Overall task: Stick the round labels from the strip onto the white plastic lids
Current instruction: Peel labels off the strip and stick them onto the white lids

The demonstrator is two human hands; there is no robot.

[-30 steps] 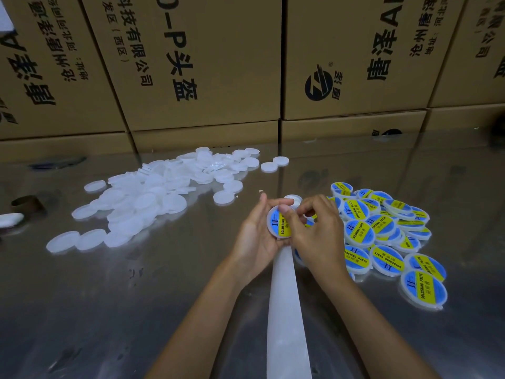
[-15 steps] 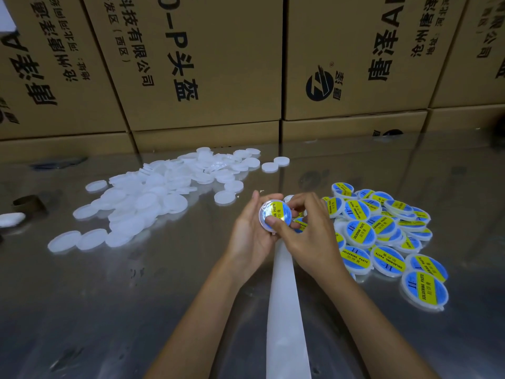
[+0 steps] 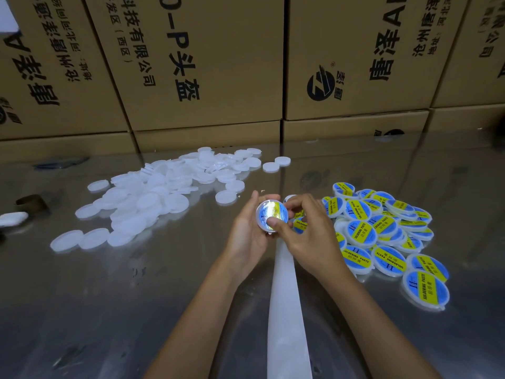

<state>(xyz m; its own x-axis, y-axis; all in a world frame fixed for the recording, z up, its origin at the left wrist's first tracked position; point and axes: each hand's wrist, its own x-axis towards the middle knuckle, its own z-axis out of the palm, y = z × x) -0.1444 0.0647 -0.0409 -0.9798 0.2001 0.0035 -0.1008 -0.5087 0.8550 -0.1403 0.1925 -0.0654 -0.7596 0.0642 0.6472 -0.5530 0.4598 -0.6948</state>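
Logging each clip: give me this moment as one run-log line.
left hand: holds labelled lid | right hand: thumb presses label | blank lids: left pile | labelled lids: right pile | strip: between forearms

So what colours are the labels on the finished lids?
Blue with a yellow band and dark print on the finished lids, head view.
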